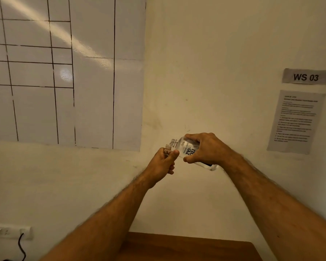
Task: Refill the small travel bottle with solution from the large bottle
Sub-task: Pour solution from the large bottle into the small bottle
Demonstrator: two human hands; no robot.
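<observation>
- My right hand [205, 149] wraps the large bottle [188, 150] round its middle, tipped on its side, open neck aimed left and just above the small bottle [167, 148].
- My left hand [163, 162] clamps the small bottle upright, thumb across its front, both raised in front of the wall [215, 72], above the wooden surface [186, 247].
- The large bottle looks clear, smooth and likely slick; a mid-body hold seems steadiest.
- The small one looks light and easily knocked; I judge a firm hold below the neck best.
</observation>
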